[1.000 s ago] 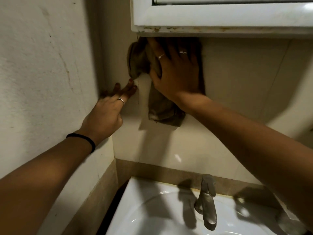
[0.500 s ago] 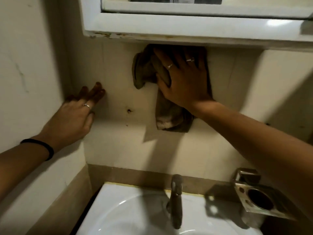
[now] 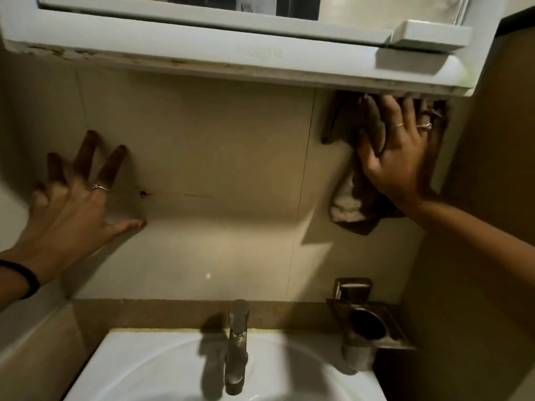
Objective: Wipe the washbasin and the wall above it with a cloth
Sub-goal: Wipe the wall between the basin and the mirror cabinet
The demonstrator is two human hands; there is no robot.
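right hand (image 3: 405, 157) presses the cloth (image 3: 356, 180) flat on the wall (image 3: 220, 140) under the cabinet (image 3: 231, 62), left hand (image 3: 72, 204) splayed empty; loose grip could drop it into the washbasin (image 3: 144, 366).

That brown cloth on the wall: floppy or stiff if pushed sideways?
Likely floppy: the cloth hangs in folds below the right hand. Probably light, since a flat palm pins it to the wall. Its terry-looking pile may drag rather than slip.

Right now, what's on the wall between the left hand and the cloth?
In the head view, only bare tile between left hand and cloth: a small dark hole and a vertical joint.
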